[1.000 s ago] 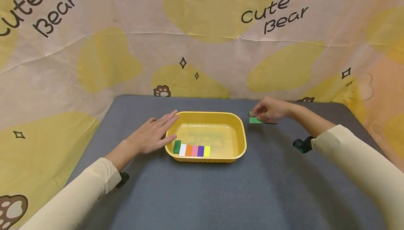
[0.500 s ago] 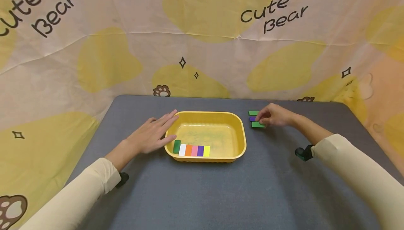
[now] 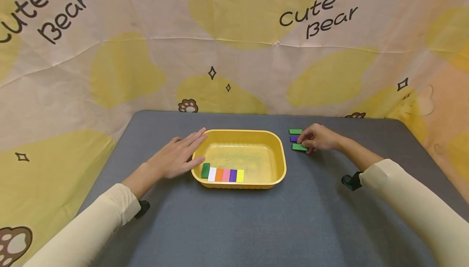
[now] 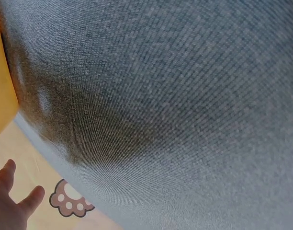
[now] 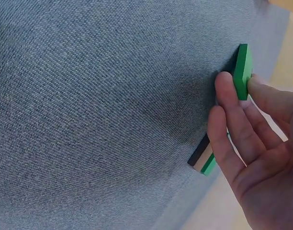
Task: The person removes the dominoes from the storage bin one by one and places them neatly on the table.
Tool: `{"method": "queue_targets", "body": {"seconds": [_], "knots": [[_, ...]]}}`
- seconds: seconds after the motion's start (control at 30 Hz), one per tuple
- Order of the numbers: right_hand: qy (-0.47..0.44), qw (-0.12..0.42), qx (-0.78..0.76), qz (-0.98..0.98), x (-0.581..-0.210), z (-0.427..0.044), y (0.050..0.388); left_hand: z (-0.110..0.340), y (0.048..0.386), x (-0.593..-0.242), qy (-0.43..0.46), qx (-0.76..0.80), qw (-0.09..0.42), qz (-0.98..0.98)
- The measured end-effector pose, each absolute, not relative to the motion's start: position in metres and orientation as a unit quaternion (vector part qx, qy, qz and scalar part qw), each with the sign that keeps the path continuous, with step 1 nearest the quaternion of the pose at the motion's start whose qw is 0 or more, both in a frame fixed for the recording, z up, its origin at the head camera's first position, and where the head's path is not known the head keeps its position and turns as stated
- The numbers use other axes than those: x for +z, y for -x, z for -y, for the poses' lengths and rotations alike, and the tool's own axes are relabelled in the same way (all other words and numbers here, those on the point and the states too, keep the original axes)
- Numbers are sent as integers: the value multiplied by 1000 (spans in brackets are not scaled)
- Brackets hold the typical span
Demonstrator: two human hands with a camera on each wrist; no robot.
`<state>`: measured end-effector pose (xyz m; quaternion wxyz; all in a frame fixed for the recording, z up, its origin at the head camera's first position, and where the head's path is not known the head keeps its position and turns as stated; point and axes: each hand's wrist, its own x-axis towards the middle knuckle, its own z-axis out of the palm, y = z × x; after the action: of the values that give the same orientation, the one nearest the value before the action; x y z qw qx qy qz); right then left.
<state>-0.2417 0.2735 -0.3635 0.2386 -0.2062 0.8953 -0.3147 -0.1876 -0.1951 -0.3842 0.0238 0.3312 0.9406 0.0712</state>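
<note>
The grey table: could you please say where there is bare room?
The wide patch in front of the yellow tray, between the sleeves, is bare, as is a narrow strip behind the tray. It is crowded right of the tray, where the right hand pinches a green block, and on its left, by the left hand.

On the table [image 3: 234, 226], a tray [image 3: 256, 153], with a cloth [image 3: 234, 55] behind. In the tray, along the near wall, toward the left, a row of six blocks [image 3: 226, 175]. At the tray's left rim, the left hand [image 3: 179, 156]. Right of the tray, the right hand [image 3: 319, 137], gripping a near block [image 3: 299, 147]; behind that, a middle block [image 3: 294, 138], then a far block [image 3: 295, 131].
</note>
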Motion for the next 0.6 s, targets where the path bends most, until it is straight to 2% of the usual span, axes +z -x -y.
{"method": "queue_targets", "body": {"seconds": [0.6], "knots": [[219,216,-281,-909,-365,-270,245,196,188,-385,-337,69,17,-939]]}}
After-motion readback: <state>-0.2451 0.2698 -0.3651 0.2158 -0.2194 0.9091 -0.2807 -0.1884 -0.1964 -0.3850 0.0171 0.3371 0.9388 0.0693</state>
